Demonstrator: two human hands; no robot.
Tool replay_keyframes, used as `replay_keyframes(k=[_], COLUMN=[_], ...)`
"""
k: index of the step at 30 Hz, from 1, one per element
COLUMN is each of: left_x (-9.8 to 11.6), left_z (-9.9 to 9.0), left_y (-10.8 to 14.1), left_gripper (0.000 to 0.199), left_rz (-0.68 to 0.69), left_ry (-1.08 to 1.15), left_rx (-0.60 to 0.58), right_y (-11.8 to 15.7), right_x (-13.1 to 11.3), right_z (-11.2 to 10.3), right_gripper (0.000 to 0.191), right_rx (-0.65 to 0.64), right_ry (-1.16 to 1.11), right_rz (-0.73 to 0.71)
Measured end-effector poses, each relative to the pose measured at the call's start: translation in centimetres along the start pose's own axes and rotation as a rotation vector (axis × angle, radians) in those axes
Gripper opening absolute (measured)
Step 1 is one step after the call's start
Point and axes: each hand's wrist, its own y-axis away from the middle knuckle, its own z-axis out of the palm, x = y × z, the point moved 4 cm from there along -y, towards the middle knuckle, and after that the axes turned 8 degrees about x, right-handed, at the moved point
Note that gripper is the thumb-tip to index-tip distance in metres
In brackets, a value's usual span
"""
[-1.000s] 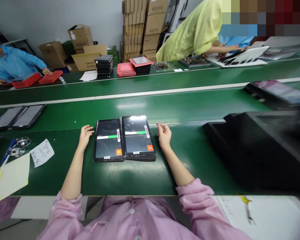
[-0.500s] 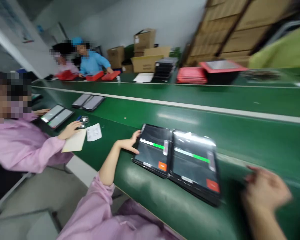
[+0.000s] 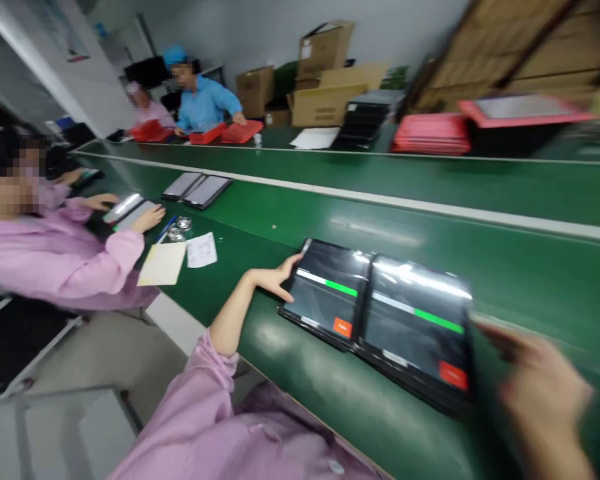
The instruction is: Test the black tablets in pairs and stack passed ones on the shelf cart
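Observation:
Two black tablets lie side by side on the green bench, a left tablet [image 3: 325, 303] and a right tablet [image 3: 410, 340]. Both lit screens show a white-and-green bar and an orange-red box at a lower corner. My left hand [image 3: 275, 279] grips the left tablet's outer edge, with the thumb on its front and the other fingertips hidden behind the side. Blurred by motion, my right hand [image 3: 543, 383] is beside the right tablet's outer edge, index finger extended towards it. Whether it touches, I cannot tell.
On my left, a co-worker in pink has both hands at another pair of tablets [image 3: 130, 212]. Near them lie a yellowish pad [image 3: 163, 263], a written paper slip [image 3: 201, 250] and more tablets [image 3: 207, 191]. Red sleeves [image 3: 430, 133] and cartons [image 3: 327, 103] stand across the bench.
The view has shifted. My right hand has come closer to the right tablet, and pale boxes at the bars' ends have vanished. The co-worker's hand has left the pad for the tablets.

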Motion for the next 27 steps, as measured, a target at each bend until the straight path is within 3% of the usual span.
replay_keyframes(k=[3, 7, 13, 17, 19, 22, 24, 27], left_x=[-0.2, -0.8, -2.1, -2.5, -2.4, -0.7, 1.5, 5.4], left_z=[0.1, -0.1, 0.4, 0.1, -0.7, -1.3, -0.6, 1.9], left_y=[0.3, 0.5, 0.5, 0.9, 0.7, -1.4, -4.5, -10.3], left_gripper=[0.142, 0.130, 0.124, 0.136, 0.135, 0.107, 0.075, 0.045], left_rz=[-0.006, 0.028, -0.060, -0.057, -0.068, -0.119, -0.167, -0.174], left_ry=[-0.025, -0.003, -0.014, -0.018, 0.020, -0.120, -0.360, -0.629], left_rx=[-0.033, -0.038, -0.052, 0.055, 0.200, 0.416, 0.459, 0.417], right_y=[1.7, 2.7, 4.2, 4.6, 3.5, 0.1, -1.9, -3.9], right_x=[-1.9, -5.2, -8.1, -8.5, -7.1, -2.3, 1.5, 4.8], right_z=[-0.4, 0.8, 0.8, 0.7, 0.6, 0.6, 1.6, 3.6], right_gripper=[0.067, 0.048, 0.049, 0.038, 0.036, 0.044, 0.050, 0.055], right_rx=[-0.176, -0.368, -0.462, -0.486, -0.376, -0.053, 0.089, 0.113], right_ry=[-0.028, 0.018, 0.042, 0.108, 0.087, -0.099, -0.260, -0.351], right_rz=[-0.140, -0.282, -0.400, -0.452, -0.367, 0.054, 0.379, 0.558])
